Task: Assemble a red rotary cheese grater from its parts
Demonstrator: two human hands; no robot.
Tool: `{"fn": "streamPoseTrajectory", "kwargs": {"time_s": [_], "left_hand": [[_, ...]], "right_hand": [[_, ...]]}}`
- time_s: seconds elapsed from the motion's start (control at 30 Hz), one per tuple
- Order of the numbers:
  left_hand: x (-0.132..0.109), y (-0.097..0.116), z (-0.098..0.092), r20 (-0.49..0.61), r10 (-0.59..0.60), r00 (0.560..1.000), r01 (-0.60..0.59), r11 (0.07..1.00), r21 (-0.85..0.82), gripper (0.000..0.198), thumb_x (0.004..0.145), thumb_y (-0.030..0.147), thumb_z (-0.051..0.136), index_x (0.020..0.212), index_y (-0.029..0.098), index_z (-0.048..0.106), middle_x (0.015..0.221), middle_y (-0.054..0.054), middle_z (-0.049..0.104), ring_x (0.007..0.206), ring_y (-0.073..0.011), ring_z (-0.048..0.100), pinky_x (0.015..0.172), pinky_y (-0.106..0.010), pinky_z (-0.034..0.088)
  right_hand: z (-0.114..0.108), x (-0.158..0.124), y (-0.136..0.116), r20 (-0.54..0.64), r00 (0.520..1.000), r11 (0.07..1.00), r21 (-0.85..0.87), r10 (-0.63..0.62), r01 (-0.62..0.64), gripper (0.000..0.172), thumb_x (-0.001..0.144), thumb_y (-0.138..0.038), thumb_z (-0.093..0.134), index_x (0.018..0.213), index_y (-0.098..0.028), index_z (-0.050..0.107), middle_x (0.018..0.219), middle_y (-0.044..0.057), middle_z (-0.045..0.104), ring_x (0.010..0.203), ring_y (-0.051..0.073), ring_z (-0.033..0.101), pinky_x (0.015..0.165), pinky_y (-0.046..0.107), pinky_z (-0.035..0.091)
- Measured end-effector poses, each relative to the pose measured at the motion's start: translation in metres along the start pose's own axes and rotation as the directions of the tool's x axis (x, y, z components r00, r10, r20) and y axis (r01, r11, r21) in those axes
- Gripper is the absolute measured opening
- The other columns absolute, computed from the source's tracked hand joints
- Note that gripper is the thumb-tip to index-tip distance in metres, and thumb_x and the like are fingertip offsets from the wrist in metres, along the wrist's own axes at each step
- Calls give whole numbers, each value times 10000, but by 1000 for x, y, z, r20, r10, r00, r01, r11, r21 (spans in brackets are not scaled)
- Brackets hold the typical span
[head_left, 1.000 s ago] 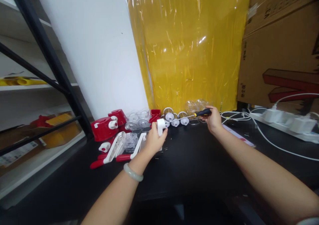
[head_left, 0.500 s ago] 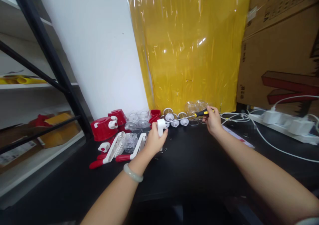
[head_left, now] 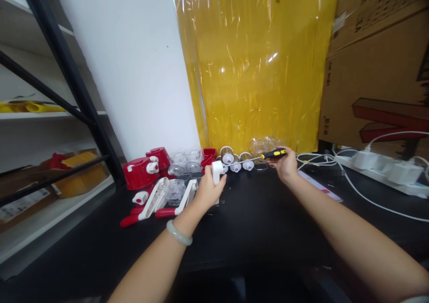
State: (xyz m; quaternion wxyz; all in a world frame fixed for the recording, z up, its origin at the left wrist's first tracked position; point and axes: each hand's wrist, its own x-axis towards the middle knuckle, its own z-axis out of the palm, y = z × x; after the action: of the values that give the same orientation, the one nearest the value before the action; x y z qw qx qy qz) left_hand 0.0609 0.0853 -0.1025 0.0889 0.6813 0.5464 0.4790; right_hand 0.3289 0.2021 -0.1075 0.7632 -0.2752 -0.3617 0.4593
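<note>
My left hand (head_left: 208, 192) is closed around a small white plastic part (head_left: 216, 169), held up just above the black table. A screwdriver (head_left: 272, 154) with a black and yellow handle lies nearly level, its shaft running left to the white part. Where its tip meets the part is too small to make out. My right hand (head_left: 287, 167) grips the handle's end, with fingers reaching beneath it. Behind the shaft stand several metallic cylinders with white ends (head_left: 248, 162). White crank handles with red grips (head_left: 166, 212) lie left of my left hand.
Red housings (head_left: 137, 173), clear plastic cups (head_left: 193, 160) and a stack of clear discs (head_left: 175, 192) stand at the left. White cables (head_left: 351, 182) and a power strip (head_left: 407, 184) lie right. A yellow plastic sheet (head_left: 254, 70) and cardboard box (head_left: 375, 70) rise behind.
The fingers of my right hand have shifted from the top of the screwdriver handle to lower around its end. My left hand holds the white part almost still.
</note>
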Motion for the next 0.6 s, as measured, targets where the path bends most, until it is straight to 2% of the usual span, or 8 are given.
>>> {"fn": "streamPoseTrajectory", "kwargs": {"time_s": [0.17, 0.43, 0.6], "left_hand": [[0, -2, 1, -4, 9, 1000, -9, 999, 33, 336, 892, 443, 594, 1081, 211, 441, 919, -72, 708, 722, -233, 715, 677, -326, 519], [0, -2, 2, 0, 17, 1000, -17, 1000, 18, 327, 882, 410, 613, 1075, 206, 446, 886, -71, 708, 696, -232, 713, 668, -330, 523], [-1, -1, 1, -8, 4, 1000, -4, 1000, 2, 321, 876, 414, 621, 1059, 214, 448, 820, -40, 688, 657, -224, 702, 648, -322, 516]], "right_hand": [[-1, 0, 0, 21, 1000, 1000, -6, 3, -3, 334, 756, -540, 516, 955, -272, 503, 628, -47, 559, 443, 162, 570, 439, 270, 430], [2, -2, -4, -53, 999, 999, 37, 13, -11, 255, 772, -434, 499, 957, -263, 537, 652, -53, 581, 434, 142, 570, 437, 261, 438], [0, 1, 0, -26, 1000, 1000, -9, 9, -9, 286, 770, -480, 504, 951, -260, 522, 601, -50, 559, 422, 149, 551, 422, 258, 424]]}}
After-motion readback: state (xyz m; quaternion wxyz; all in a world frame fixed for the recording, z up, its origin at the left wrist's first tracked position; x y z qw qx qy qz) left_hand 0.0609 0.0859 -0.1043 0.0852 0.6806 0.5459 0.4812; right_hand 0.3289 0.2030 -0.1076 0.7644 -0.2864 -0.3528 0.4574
